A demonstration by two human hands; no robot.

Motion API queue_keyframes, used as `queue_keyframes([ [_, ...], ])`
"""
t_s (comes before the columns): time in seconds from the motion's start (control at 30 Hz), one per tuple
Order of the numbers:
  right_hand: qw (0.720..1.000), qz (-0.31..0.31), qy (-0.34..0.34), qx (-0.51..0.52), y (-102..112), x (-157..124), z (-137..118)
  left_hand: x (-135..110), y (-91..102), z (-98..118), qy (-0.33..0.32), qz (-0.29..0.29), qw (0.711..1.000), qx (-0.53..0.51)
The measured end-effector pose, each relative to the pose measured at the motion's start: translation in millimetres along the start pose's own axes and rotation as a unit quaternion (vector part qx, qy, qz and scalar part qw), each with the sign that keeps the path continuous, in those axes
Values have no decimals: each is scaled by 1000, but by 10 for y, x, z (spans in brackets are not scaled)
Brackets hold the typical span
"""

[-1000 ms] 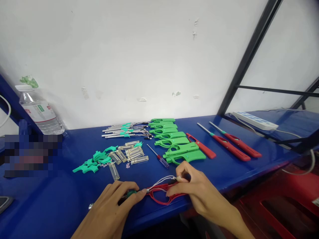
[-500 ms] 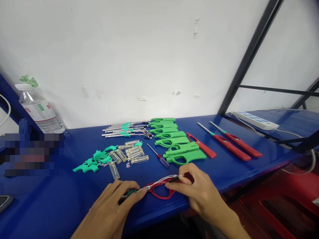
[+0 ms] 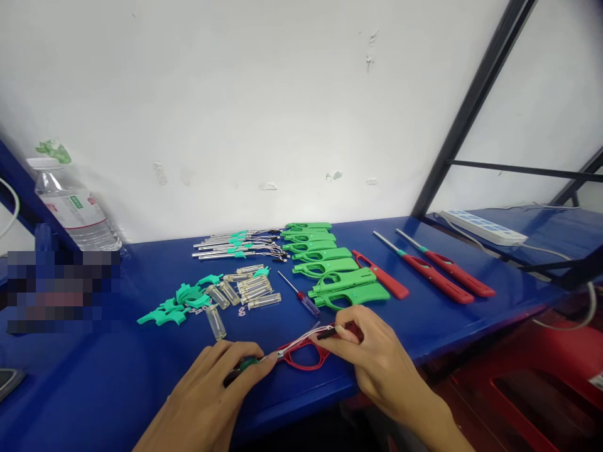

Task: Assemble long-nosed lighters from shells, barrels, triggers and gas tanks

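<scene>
Left hand (image 3: pixel 219 380) at the near edge of the blue table (image 3: pixel 141 395); thumb and forefinger close on a metal rod (image 3: pixel 281 355), its end just showing past the thumb tip. Right hand (image 3: pixel 381 358) opposite, thumb and forefinger pinching a small black piece (image 3: pixel 326 333); its other fingers are curled, their grip hard to tell. The red handle (image 3: pixel 304 368) lies between the two hands, its loop towards the table edge, the far end hidden by the right hand. White wires (image 3: pixel 301 339) run above it from rod to black piece. Beyond the hands: a screwdriver (image 3: pixel 308 304), clear tubes (image 3: pixel 264 302) in a loose cluster, a heap of teal triggers (image 3: pixel 181 298) to their left. Farther right, green handles (image 3: pixel 351 295) in a row, one red shell (image 3: pixel 389 281) beside them, then two red lighters (image 3: pixel 438 280). Near the wall (image 3: pixel 235 113), more rods (image 3: pixel 221 256); bottle (image 3: pixel 78 216) at far left.
</scene>
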State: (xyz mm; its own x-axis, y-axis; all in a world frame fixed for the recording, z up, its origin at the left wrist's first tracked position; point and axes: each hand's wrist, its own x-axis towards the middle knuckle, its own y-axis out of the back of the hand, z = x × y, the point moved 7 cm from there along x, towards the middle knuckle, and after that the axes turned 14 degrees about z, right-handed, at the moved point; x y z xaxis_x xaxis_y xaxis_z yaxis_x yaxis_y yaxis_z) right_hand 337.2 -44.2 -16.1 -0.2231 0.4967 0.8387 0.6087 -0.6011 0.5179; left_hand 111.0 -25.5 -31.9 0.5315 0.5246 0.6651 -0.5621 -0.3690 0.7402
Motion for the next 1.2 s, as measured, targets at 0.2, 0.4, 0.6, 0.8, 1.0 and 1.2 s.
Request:
queue_keyframes([
  [0.2, 1000, -2, -4, -7, -4, -5, 10, 12, 8, 4, -2, 0, 1000, -3],
  [0.4, 1000, -2, -9, -4, 5, 8, 13, 3, -1, 4, -2, -6, 1000, -1],
  [0.6, 1000, 7, -1, 17, 33, 29, -11, 15, 7, 7, -3, -9, 1000, 13],
  [0.8, 998, -10, -25, 56, 29, 8, 23, -41, -13, -10, 13, 5, 1000, 13],
  [1.0, 996, -16, -48, 74, 56, 31, 36, 22, 348, -345, 138, 156, 978, 13],
  [1.2, 991, -26, -74, 111, 28, -5, 79, 442, 458, -872, 241, -55, 959, 138],
])
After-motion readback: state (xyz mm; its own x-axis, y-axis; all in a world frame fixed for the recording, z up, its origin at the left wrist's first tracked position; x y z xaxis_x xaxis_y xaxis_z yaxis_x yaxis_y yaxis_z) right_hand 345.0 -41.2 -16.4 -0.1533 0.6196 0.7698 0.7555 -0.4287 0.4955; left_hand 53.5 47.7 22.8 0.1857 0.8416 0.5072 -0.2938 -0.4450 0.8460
